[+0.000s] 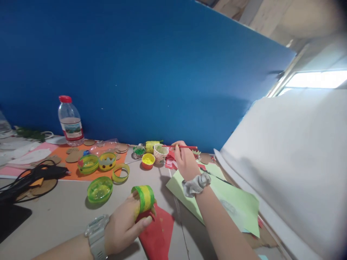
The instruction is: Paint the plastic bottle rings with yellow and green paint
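My left hand (123, 225) is closed on a plastic ring painted green and yellow (143, 198), held over a red sheet of paper (158, 234). My right hand (184, 159) is further back, pinching a red-handled paintbrush (182, 147) whose tip reaches over a patterned paper cup (160, 153). Just left of that cup sits a small orange pot of yellow paint (148, 160). A grey scrunchie circles my right wrist and a pale watch my left.
Green plastic rings and dishes (99, 189) lie on the grey table, some on an orange sheet (81, 159). A water bottle (70, 121) stands by the blue wall. Black cables and a glue gun (38, 175) lie left. Light green paper (233, 206) and a white board (292, 162) sit right.
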`<state>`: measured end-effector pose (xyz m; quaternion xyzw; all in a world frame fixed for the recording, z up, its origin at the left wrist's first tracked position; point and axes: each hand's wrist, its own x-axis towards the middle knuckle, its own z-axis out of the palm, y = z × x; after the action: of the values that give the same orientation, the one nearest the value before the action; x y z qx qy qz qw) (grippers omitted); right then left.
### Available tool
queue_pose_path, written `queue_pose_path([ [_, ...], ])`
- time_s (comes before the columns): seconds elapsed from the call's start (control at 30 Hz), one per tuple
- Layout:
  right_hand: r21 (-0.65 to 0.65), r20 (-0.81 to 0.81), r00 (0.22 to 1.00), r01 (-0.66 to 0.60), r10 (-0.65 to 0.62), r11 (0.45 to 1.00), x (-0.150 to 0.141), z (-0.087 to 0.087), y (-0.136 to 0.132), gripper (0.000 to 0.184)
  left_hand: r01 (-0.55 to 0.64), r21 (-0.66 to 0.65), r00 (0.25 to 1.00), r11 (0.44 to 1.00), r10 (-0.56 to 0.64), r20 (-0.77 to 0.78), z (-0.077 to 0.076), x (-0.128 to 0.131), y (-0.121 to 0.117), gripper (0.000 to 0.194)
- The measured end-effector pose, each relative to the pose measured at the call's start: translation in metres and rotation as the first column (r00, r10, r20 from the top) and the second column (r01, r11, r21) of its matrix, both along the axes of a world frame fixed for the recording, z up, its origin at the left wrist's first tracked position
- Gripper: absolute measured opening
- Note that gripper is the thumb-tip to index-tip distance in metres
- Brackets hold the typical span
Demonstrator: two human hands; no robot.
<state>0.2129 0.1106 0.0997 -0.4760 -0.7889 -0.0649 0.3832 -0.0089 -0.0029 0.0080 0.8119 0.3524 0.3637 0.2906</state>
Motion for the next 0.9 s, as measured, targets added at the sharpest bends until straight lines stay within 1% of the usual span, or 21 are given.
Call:
queue_pose_path([
  [0.2,0.039,0.052,0.999,-0.008,0.006,0.999,-0.001,-0.005,0.005,0.027,0.0,-0.043,1.0,0.999,0.0,-0.003,0.001,0.001,-0.001,0.041],
  [0.37,0.076,0.151,0.988,0.013,-0.024,0.997,0.003,-0.009,0.003,0.028,0.029,-0.04,0.999,0.999,-0.03,-0.016,0.003,0.001,0.001,0.041],
  [0.47,0.106,0.237,0.971,0.017,-0.042,0.994,0.007,-0.016,0.003,0.031,0.014,-0.033,1.0,0.999,-0.014,-0.013,0.001,0.001,0.0,0.041],
  [0.57,0.123,0.324,0.945,0.009,-0.049,0.992,0.009,-0.028,0.009,0.034,0.013,-0.03,1.0,0.999,-0.013,-0.004,-0.002,0.0,-0.001,0.041],
  [0.67,0.118,0.384,0.922,-0.003,-0.043,0.993,0.009,-0.038,0.018,0.033,0.01,-0.024,1.0,1.0,-0.01,0.003,-0.004,0.0,-0.001,0.039],
  [0.73,0.112,0.406,0.913,-0.004,-0.042,0.994,0.011,-0.041,0.022,0.034,0.004,-0.021,1.0,1.0,-0.004,0.005,-0.004,0.0,0.0,0.039],
  [0.9,0.071,0.406,0.913,0.016,-0.044,0.997,0.015,-0.038,0.021,0.035,0.003,-0.029,1.0,1.0,-0.003,0.001,-0.004,0.0,0.0,0.042],
])
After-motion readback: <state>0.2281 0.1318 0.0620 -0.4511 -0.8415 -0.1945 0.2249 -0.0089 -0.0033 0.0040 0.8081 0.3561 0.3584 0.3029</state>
